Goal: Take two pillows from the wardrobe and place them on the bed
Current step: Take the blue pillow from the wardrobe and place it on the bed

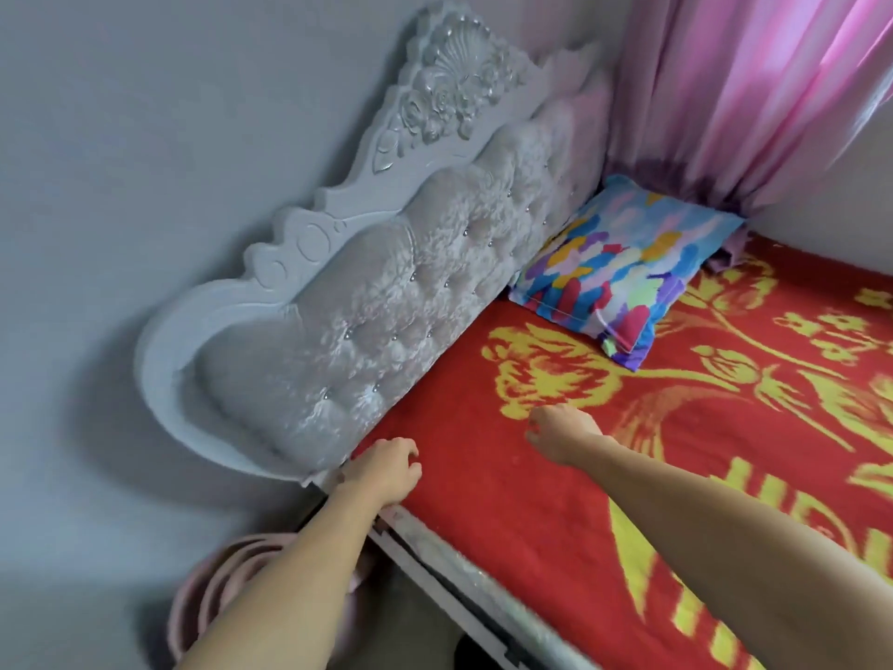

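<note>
Bed point(483, 476): red blanket with yellow flowers under your arms. Headboard point(386, 292): tufted, pale, against the wall. Pillow point(623, 268): multicoloured, one only, lying at the head corner beside the pink curtain point(725, 89). Your left hand point(386, 469): loosely curled, empty, at the near bed corner. Your right hand point(560, 432): fingers bent, empty, over the blanket.

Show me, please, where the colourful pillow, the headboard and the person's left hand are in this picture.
colourful pillow point(623, 278): head view, middle of its top face.
headboard point(386, 302): head view, tufted padded panel.
left hand point(384, 469): head view, back of the hand.
</note>
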